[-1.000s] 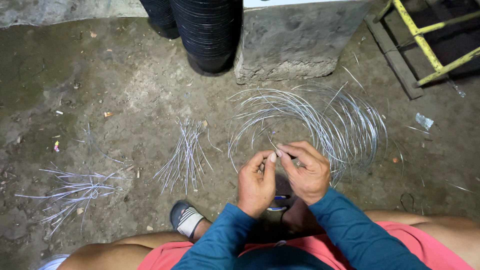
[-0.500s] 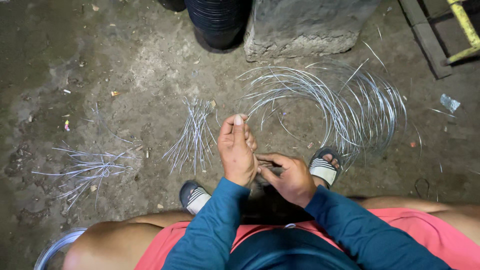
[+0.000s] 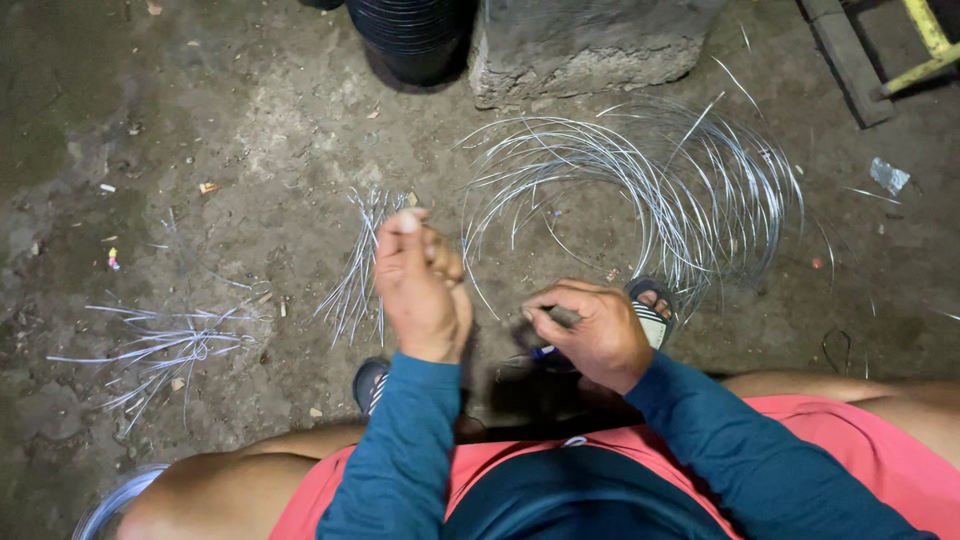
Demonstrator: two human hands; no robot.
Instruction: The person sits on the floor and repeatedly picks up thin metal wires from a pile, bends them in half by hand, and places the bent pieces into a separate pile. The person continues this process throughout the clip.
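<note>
- Squatting over a dirt floor [image 3: 200,120], seen from above, with both arms in blue sleeves and red shorts at the bottom edge.
- Raised in front of the left knee: the left hand [image 3: 420,290], fingers curled in a loose fist, thumb pointing up and away; cannot tell if a thin wire is pinched inside, because nothing clear shows between the fingers.
- Held lower and nearer to the body: the right hand [image 3: 590,330], fingers bent and closed around a small dark tool with a bit of blue on it [image 3: 545,350]; kind of tool not clear.
- Lying on the floor just beyond the right hand: a big loose coil of silver wire [image 3: 650,190], many rings spread open, its near edge passing close to the right fingertips and over the sandalled right foot [image 3: 650,315].
- Lying just behind the left hand, partly hidden by it: a small bundle of short cut wires [image 3: 355,280], almost straight, fanned out.
- Lying well apart to the left: a second bundle of cut wires [image 3: 160,350], more scattered.
- Showing under the left forearm: the left sandal [image 3: 368,385].
- Standing at the top edge: a stack of black pots [image 3: 410,35] beside a concrete block [image 3: 590,40]; at the top right corner, a yellow metal frame [image 3: 930,40].
</note>
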